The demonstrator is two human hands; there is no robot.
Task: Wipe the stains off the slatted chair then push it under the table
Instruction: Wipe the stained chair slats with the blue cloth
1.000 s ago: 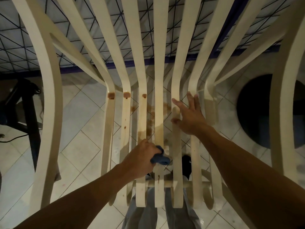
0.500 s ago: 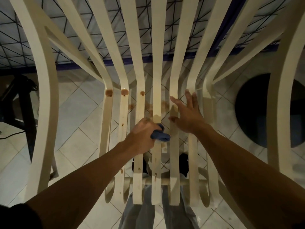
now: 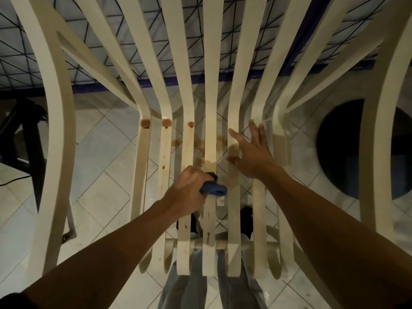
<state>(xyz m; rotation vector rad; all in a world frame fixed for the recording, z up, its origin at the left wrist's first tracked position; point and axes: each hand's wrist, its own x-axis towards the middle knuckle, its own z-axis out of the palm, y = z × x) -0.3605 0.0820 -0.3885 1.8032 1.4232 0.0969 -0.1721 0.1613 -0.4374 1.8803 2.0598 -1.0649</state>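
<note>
Left hand (image 3: 189,190) holds cloth (image 3: 214,189) on center seat slat of chair (image 3: 209,130); right hand (image 3: 252,157) rests on slats just to its R. Stains (image 3: 166,123) lie farther L, nr backrest. Table (image 3: 194,41) stands behind.

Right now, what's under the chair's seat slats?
Through the gaps: tiled floor, brown blotches, a dark shoe, grey trouser legs. Whatever lies directly beneath the slats, left hand and right hand is covered.

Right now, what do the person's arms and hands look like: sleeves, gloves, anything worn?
Left hand and right hand are ungloved; no watch or wristband shows. Both forearms are bare. A dark sleeve edge shows at the left arm's upper end.
</note>
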